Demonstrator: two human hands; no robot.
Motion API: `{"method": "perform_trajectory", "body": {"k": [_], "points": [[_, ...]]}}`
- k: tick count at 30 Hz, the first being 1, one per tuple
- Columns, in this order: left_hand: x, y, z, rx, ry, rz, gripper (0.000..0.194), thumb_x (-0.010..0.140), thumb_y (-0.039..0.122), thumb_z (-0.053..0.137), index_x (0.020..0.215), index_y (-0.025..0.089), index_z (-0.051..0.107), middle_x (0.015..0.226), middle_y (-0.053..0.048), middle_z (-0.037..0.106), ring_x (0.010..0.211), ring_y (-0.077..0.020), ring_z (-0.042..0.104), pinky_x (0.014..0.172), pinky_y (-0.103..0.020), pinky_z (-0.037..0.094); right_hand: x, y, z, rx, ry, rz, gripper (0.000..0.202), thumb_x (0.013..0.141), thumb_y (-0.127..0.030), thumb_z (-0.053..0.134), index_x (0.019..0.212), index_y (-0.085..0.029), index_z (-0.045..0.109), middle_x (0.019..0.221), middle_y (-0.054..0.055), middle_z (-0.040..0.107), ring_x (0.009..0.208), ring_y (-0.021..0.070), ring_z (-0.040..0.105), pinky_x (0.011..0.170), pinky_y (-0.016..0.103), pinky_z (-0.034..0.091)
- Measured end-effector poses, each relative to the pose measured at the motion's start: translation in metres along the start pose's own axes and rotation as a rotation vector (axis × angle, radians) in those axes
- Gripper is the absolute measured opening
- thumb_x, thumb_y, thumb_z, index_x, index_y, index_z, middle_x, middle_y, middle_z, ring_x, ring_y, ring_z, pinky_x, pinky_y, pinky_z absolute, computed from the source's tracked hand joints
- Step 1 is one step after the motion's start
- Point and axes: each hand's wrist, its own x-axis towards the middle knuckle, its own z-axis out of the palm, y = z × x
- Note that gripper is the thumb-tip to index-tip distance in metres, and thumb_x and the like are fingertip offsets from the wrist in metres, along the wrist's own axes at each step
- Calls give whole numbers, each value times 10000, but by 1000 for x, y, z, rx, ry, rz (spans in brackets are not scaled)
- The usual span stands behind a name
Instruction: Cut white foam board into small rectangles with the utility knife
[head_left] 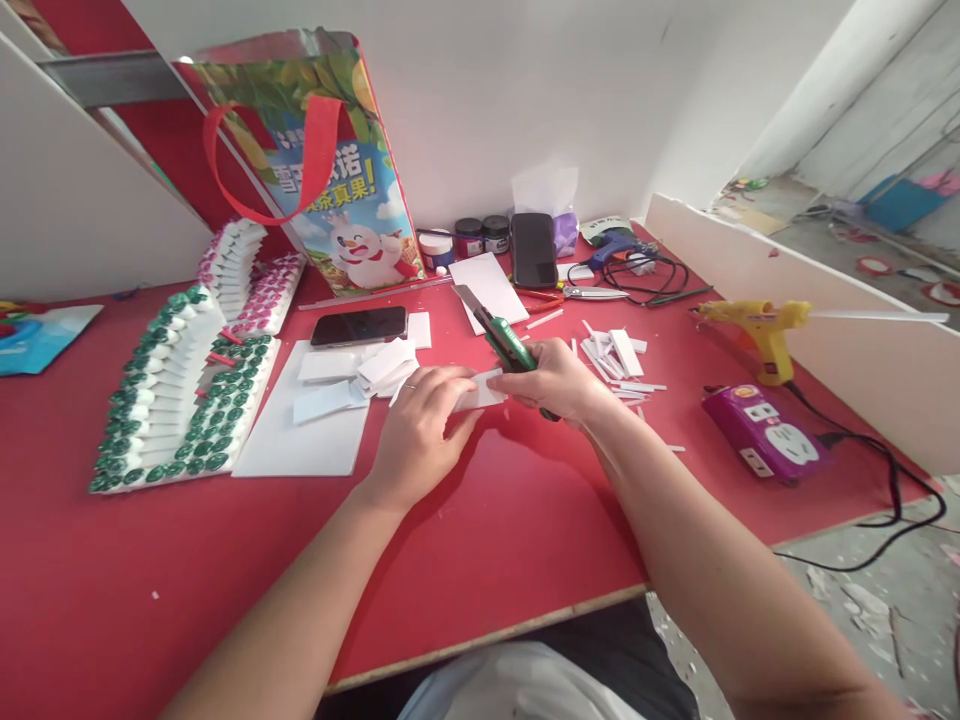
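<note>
A small white strip (481, 392) is pinched in the fingers of my left hand (426, 425), just above the red table. My right hand (553, 382) is closed around a green utility knife (511, 345), its blade pointing up and away to the left. The fingertips of my right hand also reach the strip's right end. Left of my hands, several white pieces (352, 375) lie loosely piled on a white sheet (289, 440). Thin white offcuts (619, 360) are scattered beyond my right hand.
A yellow glue gun (769, 325) stands near a purple power socket (765, 435) at right, with a trailing cord. Phones (360, 326), scissors (596, 293) and paint jars (469, 237) lie farther back. A printed bag (360, 230) and a green-and-white model (176, 400) stand at left.
</note>
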Motion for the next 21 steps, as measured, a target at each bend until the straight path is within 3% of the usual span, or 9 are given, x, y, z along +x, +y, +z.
{"method": "perform_trajectory", "body": {"k": [4,7,11,16,21], "points": [[0,2,-5,-259,83,-217,442,796,301,796,1208,231,656,1204,-100,686,1133,-272,622,1012,-410,471,3,3,-6,155,-89,0,325,686,-252,765,520,-184,494,407,-42,431,393,58,332,413,237,222],[1,4,-9,-664,81,-391,410,848,416,745,1189,195,689,1107,-106,712,982,-243,669,874,-370,543,6,6,-12,314,-207,-54,284,673,-302,820,653,-162,574,421,-69,426,403,55,328,420,223,215],[2,11,-9,-1036,42,-489,457,849,521,723,1149,177,737,999,-105,736,802,-229,697,727,-372,585,8,12,-18,425,-280,-92,309,686,-341,826,794,-146,612,434,-98,403,400,44,278,421,212,179],[2,21,-7,-1089,-30,-526,446,830,492,758,1208,256,723,1327,-104,658,725,-177,704,639,-324,587,9,14,-17,402,-309,-88,309,691,-342,819,809,-137,619,431,-100,399,401,45,284,422,210,181],[3,20,-8,-1087,-65,-483,283,832,334,780,1105,262,757,1374,-106,630,665,-129,661,592,-293,540,13,16,-13,417,-334,-53,310,684,-339,817,803,-129,622,437,-93,414,399,40,290,419,204,185]]}}
